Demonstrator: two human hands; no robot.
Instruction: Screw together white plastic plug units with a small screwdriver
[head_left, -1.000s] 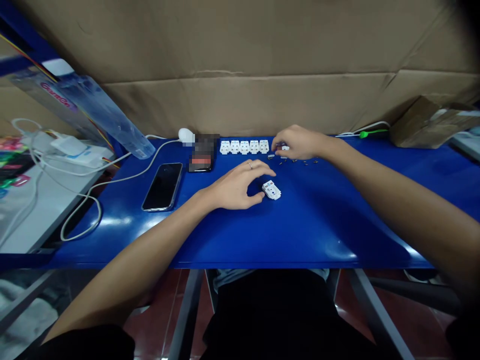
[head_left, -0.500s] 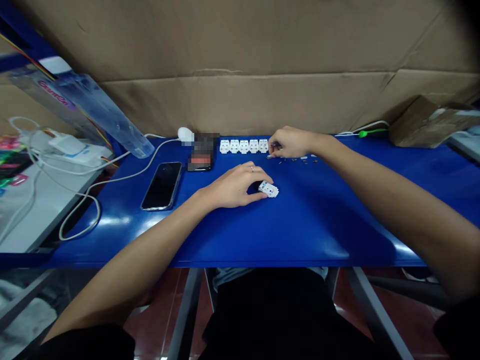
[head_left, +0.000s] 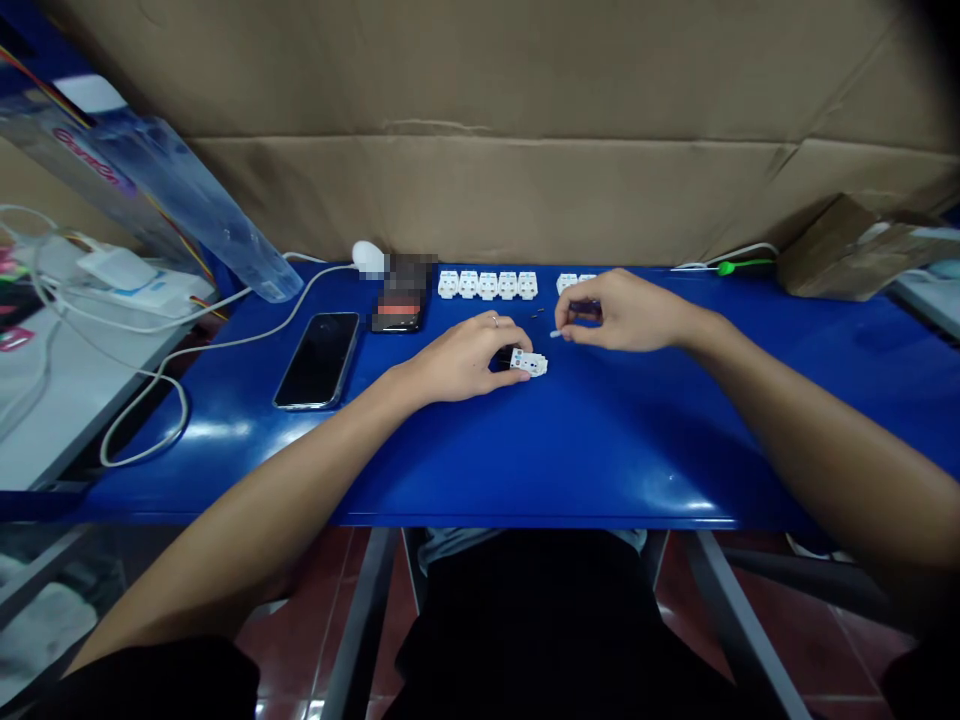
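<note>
My left hand (head_left: 472, 358), a ring on one finger, grips a small white module (head_left: 529, 362) between thumb and fingers, low over the blue table (head_left: 480, 460). To its right, my right hand (head_left: 615, 312) pinches a small whitish piece (head_left: 556, 334) at its fingertips. Behind the hands stands a row of several white modules (head_left: 488, 286). More white modules (head_left: 568, 284) show just behind my right hand, which partly hides them. Tiny dark parts (head_left: 538, 313) lie on the table between the row and my hands.
A phone (head_left: 318, 360) and a dark pack (head_left: 401, 300) lie at the left, near a white cable (head_left: 184, 400). Plastic bottles (head_left: 195, 200) lean at the back left. At the back right are a green-handled tool (head_left: 726, 268) and a cardboard box (head_left: 832, 250).
My right hand has moved right and toward me, now with a whitish piece at its fingertips, uncovering white modules behind it. The camera view has shifted slightly.
</note>
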